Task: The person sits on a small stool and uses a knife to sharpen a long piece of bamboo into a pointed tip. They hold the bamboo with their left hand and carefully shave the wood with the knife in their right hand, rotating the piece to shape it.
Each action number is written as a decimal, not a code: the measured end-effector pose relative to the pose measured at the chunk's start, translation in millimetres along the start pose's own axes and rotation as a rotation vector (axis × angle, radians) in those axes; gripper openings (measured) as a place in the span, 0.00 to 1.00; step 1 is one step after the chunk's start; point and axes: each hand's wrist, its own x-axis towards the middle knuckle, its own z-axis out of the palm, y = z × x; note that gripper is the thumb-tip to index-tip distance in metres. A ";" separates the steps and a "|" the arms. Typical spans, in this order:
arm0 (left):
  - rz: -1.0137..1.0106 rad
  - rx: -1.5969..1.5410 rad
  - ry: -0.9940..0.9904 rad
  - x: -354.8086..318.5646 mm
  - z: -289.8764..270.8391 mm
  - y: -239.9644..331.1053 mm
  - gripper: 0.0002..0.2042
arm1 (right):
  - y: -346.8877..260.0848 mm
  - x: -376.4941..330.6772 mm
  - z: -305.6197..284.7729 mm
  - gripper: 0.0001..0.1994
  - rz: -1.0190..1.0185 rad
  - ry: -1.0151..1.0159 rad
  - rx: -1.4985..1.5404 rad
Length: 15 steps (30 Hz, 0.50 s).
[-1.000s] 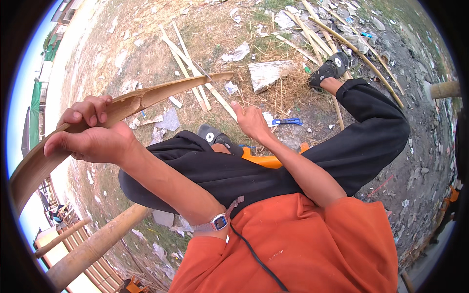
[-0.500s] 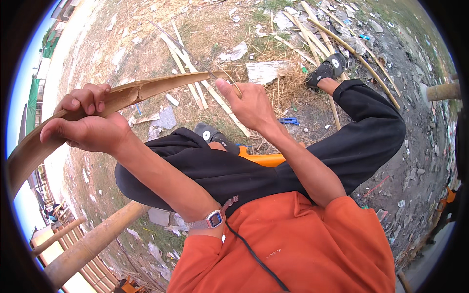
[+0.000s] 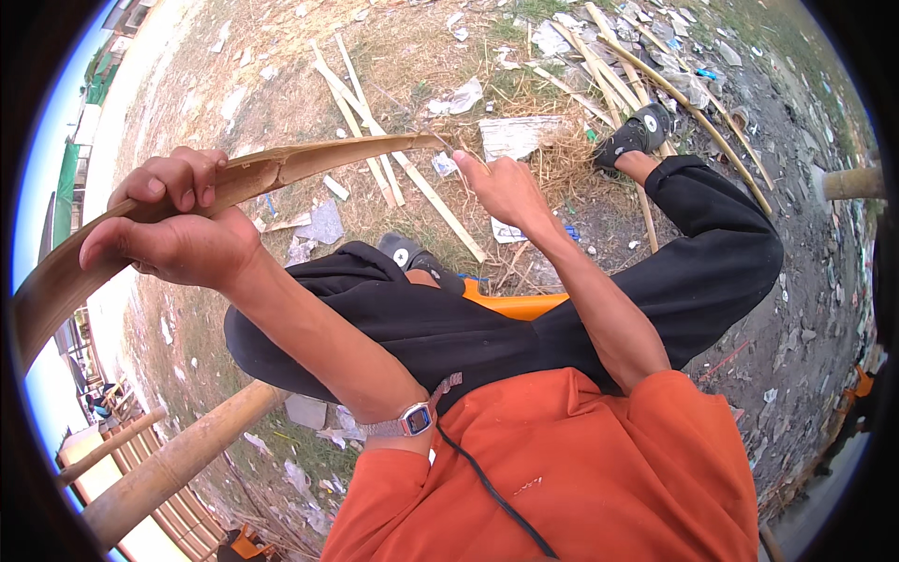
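My left hand (image 3: 183, 215) is wrapped round a long split piece of bamboo (image 3: 300, 166), with its thumb along the near side. The brown, curved strip runs from the left rim toward the right and tapers to a thin tip. Close to that tip is my right hand (image 3: 506, 192), its fingers closed on a knife with a long thin blade (image 3: 398, 105). Motion smears the blade against the ground, and the handle is hidden in the fist. Whether the blade touches the bamboo tip I cannot tell.
Pale bamboo strips (image 3: 398, 150) lie crossed ahead, with more bamboo poles (image 3: 688, 98) at the far right. A white board (image 3: 515, 138) rests by straw. Litter dots the ground. An orange seat (image 3: 515, 305) shows between my legs; a thick bamboo pole (image 3: 187, 464) stands lower left.
My right hand has moved slightly right and away from me, and the knife blade has shifted right with it. The left hand keeps its hold on the bamboo.
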 end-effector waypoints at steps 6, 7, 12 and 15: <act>-0.014 -0.004 -0.030 1.8 3.6 -1.5 0.34 | -13.7 -19.9 12.0 0.36 -0.335 0.179 0.474; -0.032 -0.003 -0.037 1.6 5.3 -1.9 0.34 | 13.2 -7.7 35.3 0.37 -0.088 0.055 0.251; -0.010 -0.122 -0.079 -2.7 4.2 -0.7 0.33 | 77.0 22.1 60.6 0.39 0.193 -0.038 0.058; 0.001 -0.045 -0.038 -2.4 7.5 3.1 0.34 | 41.2 23.1 32.1 0.37 0.187 -0.045 0.031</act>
